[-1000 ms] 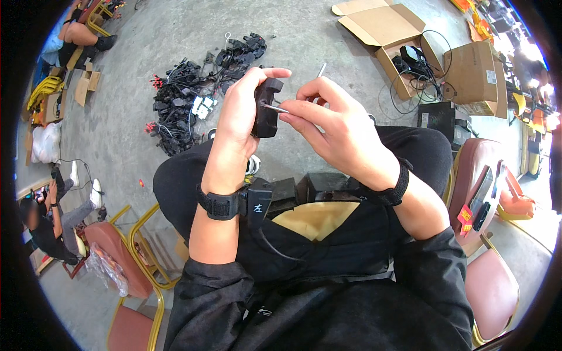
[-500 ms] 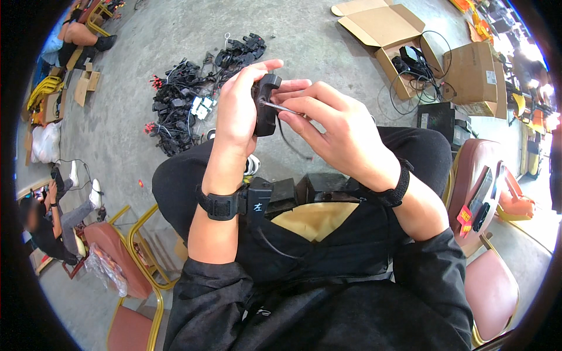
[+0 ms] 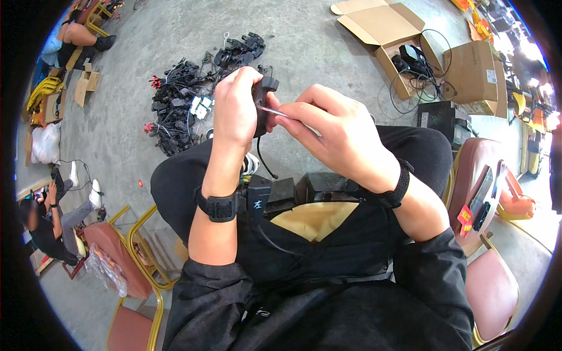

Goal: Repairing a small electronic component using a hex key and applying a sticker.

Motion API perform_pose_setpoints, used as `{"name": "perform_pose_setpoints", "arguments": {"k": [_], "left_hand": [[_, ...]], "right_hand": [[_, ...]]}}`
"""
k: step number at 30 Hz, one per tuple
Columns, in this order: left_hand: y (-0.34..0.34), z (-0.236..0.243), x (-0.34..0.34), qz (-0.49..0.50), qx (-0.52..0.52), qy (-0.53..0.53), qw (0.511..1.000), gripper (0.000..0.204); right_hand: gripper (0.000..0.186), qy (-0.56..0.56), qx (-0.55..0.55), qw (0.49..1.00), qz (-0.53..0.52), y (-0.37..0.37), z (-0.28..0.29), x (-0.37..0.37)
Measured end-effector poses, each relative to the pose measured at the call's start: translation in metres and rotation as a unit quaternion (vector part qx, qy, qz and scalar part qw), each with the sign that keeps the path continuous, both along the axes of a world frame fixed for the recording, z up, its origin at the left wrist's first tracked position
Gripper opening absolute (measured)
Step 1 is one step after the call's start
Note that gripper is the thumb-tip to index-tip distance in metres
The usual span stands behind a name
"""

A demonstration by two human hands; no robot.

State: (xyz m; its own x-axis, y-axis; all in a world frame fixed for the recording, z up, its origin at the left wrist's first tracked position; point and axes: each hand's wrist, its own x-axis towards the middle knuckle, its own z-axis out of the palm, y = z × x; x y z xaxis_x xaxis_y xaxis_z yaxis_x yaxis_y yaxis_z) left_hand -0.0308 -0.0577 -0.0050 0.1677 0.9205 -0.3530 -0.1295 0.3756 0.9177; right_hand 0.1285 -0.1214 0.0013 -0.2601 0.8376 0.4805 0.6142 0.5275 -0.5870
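My left hand (image 3: 234,111) is wrapped round a black curved plastic housing (image 3: 268,84), held upright above my knees. A short black cable (image 3: 261,159) hangs from under it. Between thumb and fingertips, my right hand (image 3: 345,131) pinches a slim silver pointed tool (image 3: 274,111); whether it is tweezers or a pick I cannot tell. The tool's tip meets the side of the housing facing my right hand. My left palm and fingers hide much of the housing. A black strap with a small black box (image 3: 258,193) is on my left wrist.
A heap of black devices with cables (image 3: 175,105) lies on the concrete floor ahead. Beyond my right knee stand an open cardboard box (image 3: 404,88), another carton (image 3: 471,73) and a chair (image 3: 468,158). Two other people (image 3: 44,228) sit at the left, near more chairs.
My left fingers have curled in closer round the housing, which has turned slightly. The dangling cable has swung from slanting right to hanging nearly straight down. My right hand still holds the tool against it.
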Motion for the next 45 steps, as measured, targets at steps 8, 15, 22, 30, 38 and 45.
{"name": "perform_pose_setpoints", "arguments": {"k": [8,15,22,30,38,45], "left_hand": [[-0.002,0.004,0.003,0.004,-0.014,0.015,1.000,0.025],[0.000,0.006,0.003,0.006,-0.040,0.012,0.999,0.023],[-0.004,0.011,0.006,0.015,-0.053,0.053,0.997,0.021],[-0.004,0.018,0.002,0.026,-0.051,0.045,0.997,0.020],[-0.004,0.013,0.005,0.030,-0.052,0.013,0.998,0.018],[-0.005,0.015,0.001,0.018,-0.072,-0.016,0.997,0.020]], "right_hand": [[0.012,0.000,0.014,1.000,-0.011,0.001,-0.001,0.000],[0.018,-0.021,0.053,0.998,0.008,0.005,-0.002,0.000],[0.020,-0.048,0.033,0.998,0.019,0.005,0.000,0.003],[0.021,-0.024,0.007,0.999,0.024,0.006,0.002,0.000],[0.024,-0.062,0.070,0.995,0.020,0.010,0.003,0.000],[0.027,-0.035,0.015,0.998,0.043,0.008,0.004,0.002]]}}
